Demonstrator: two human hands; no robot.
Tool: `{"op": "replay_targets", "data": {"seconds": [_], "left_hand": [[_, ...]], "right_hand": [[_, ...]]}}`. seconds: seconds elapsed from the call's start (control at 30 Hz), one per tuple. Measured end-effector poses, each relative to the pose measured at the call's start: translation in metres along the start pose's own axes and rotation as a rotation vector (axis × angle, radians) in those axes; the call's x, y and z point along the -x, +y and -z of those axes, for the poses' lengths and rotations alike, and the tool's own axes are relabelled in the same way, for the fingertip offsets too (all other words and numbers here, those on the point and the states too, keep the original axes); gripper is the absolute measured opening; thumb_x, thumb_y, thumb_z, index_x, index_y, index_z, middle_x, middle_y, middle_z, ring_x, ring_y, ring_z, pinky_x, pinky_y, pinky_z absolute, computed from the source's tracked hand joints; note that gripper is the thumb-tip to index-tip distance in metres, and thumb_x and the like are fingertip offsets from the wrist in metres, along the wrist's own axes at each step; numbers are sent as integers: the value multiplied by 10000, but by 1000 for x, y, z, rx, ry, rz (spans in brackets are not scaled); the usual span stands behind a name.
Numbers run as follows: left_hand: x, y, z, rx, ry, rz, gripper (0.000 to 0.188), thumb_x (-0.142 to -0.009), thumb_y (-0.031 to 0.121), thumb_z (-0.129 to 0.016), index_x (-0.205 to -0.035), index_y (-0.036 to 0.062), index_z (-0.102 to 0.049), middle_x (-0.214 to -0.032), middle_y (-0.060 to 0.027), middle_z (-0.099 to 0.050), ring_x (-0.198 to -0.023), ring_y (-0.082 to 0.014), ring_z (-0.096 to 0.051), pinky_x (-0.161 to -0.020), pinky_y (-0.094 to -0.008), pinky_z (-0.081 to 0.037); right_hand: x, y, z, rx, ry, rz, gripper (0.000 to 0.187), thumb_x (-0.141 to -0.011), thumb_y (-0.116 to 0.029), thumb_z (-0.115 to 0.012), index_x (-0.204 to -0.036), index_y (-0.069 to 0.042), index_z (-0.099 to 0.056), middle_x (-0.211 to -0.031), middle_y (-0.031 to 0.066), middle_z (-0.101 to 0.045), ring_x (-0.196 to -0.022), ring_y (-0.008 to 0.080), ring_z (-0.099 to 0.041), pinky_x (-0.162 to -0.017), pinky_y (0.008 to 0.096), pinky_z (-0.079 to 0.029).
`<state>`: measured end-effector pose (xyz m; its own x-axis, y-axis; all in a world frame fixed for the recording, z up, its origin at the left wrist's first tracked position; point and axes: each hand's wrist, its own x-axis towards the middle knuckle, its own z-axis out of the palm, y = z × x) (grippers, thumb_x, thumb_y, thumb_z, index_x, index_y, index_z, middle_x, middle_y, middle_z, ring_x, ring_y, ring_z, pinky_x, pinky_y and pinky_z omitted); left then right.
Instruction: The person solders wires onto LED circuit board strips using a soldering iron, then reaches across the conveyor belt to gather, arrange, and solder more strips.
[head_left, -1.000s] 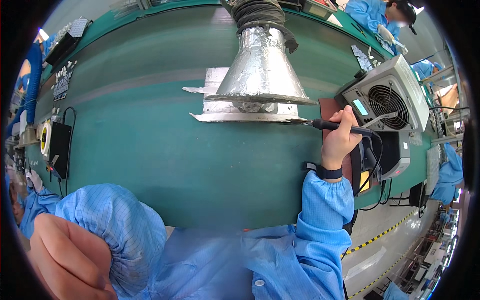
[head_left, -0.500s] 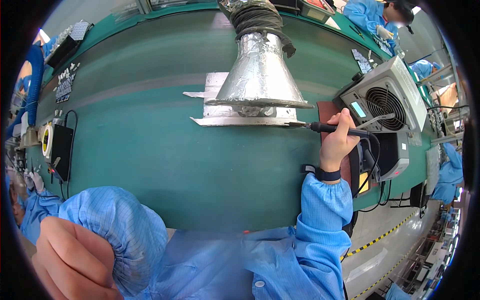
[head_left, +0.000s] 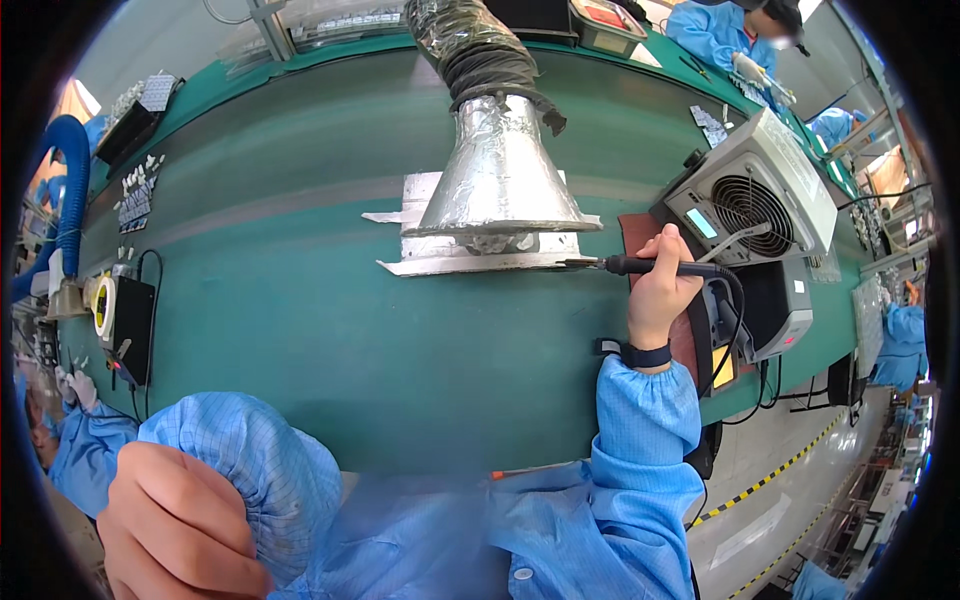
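Observation:
My right hand point(head_left: 660, 292) is closed around the black handle of a soldering iron point(head_left: 630, 265), a dark strap at its wrist. The iron points left, its metal tip at the right end of a white strip point(head_left: 470, 264) under a foil-covered fume hood point(head_left: 500, 185). At the lower left, close to the camera, my left hand point(head_left: 180, 525) is raised with its fingers curled in. What it holds, if anything, is hidden.
Right of the hood stand a grey fan unit point(head_left: 745, 205) and a dark soldering station point(head_left: 775, 315), with the iron's cable hanging there. A black box point(head_left: 128, 325) sits on the left of the green bench point(head_left: 350, 350). Co-workers in blue sit around.
The whole view has shifted, so the bench things appear lower and mostly further left. My left hand shows slightly further right. My right hand keeps its grip on the soldering iron.

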<state>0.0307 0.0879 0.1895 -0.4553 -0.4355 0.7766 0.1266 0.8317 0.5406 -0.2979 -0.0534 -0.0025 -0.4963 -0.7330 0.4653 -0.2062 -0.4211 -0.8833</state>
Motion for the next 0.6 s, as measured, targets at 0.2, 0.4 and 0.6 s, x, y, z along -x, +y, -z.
{"op": "replay_targets", "data": {"seconds": [0.2, 0.4, 0.6], "left_hand": [[0, 4, 2, 11, -55, 35, 214, -756, 72, -682, -926, 145, -575, -600, 13, -517, -503, -148, -476, -491, -287, -400], [-9, 4, 2, 53, -191, -37, 215, -727, 40, -678, -890, 140, -579, -651, -21, -596, -516, -162, -514, -486, -270, -414], [-8, 2, -13, 88, -166, -132, 193, -717, 8, -667, -723, 141, -527, -645, -59, -622, -489, -173, -519, -451, -278, -395]], "right_hand": [[0, -4, 0, 3, 2, -10, 406, -961, -171, -526, -589, -9, -497, -594, 10, -499, -586, 86, -444, -570, 248, -343], [1, -5, -1, 2, 2, -12, 425, -964, -194, -533, -581, -14, -493, -564, -10, -486, -563, 74, -413, -544, 252, -310], [2, -15, -1, -22, 4, -35, 454, -973, -221, -527, -575, -7, -484, -554, -24, -453, -565, 68, -391, -539, 258, -289]]}}
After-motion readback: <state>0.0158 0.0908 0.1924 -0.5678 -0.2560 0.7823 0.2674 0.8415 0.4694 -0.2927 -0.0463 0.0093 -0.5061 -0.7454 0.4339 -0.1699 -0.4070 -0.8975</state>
